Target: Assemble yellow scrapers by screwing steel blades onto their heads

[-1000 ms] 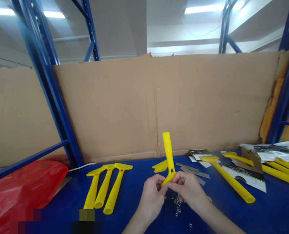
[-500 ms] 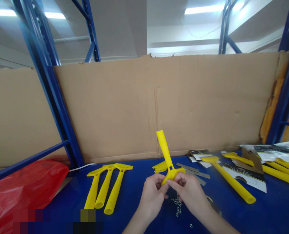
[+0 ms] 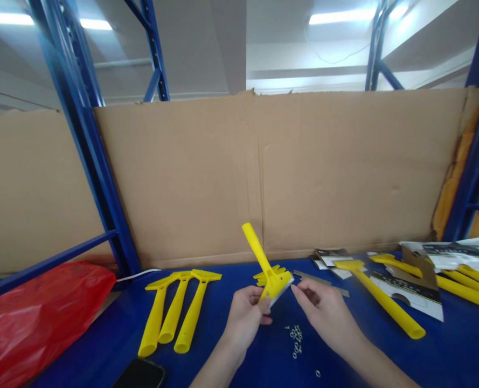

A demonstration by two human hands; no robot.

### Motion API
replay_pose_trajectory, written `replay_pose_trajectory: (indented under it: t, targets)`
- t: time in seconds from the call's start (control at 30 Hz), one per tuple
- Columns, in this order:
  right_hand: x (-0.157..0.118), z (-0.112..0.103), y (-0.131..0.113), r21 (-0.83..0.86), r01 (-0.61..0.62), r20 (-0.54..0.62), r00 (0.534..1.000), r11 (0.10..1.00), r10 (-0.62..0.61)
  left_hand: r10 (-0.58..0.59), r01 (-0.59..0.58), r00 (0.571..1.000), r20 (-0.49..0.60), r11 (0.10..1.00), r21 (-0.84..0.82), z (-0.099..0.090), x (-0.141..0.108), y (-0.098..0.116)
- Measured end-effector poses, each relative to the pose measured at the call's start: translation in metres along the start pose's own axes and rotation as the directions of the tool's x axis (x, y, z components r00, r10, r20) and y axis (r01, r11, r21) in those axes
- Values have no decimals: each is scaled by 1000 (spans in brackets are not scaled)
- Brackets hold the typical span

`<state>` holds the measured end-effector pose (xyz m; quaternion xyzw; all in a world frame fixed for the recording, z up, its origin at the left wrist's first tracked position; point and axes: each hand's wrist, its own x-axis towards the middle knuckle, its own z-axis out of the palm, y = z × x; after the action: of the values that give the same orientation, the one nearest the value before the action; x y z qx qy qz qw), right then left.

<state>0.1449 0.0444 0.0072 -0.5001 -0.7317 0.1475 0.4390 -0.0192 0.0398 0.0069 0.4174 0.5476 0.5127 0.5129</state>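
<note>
My left hand (image 3: 245, 312) is closed round one end of a yellow scraper's head. The scraper (image 3: 273, 283) is tilted, its handle pointing up and left, and a thin metal blade (image 3: 283, 292) shows along its lower edge. Close to the blade's right end, my right hand (image 3: 324, 307) has thumb and fingertips pressed together. Whether they pinch something small or just touch the blade's corner, I cannot tell. Below and between the hands lie several small nuts and screws (image 3: 296, 339). Behind the scraper are several yellow plastic pieces (image 3: 263, 276), partly hidden, and flat metal blades (image 3: 316, 279).
Three yellow scraper handles (image 3: 170, 315) lie at left beside a red plastic bag (image 3: 41, 318). A dark phone (image 3: 140, 374) is at the front edge. At right are a yellow handle (image 3: 388, 302), cardboard packaging (image 3: 409, 293) and more handles. A cardboard wall (image 3: 191, 183) stands behind.
The scraper has turned so that its handle leans further left and the blade shows. My right hand has come off the scraper's head and moved right. My left hand still holds it.
</note>
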Motion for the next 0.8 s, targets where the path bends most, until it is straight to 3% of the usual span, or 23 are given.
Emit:
replay_pose_trajectory:
  t: [0.27, 0.5, 0.67, 0.8]
  targets:
    - [5, -27, 21, -274, 32, 1, 999, 961, -33, 2, -5, 994, -106, 1000, -22, -9, 14, -7]
    - [-28, -31, 43, -490, 142, 136, 987, 860, -86, 18, -27, 982, -186, 999, -46, -6, 17, -7]
    - [-34, -29, 45, -452, 127, 200, 979, 883, -38, 43, -60, 975, -217, 996, -71, -7, 19, -11]
    - [-29, -31, 41, -299, 107, 102, 992, 948, -80, 53, -69, 975, -215, 995, -68, -7, 19, -15]
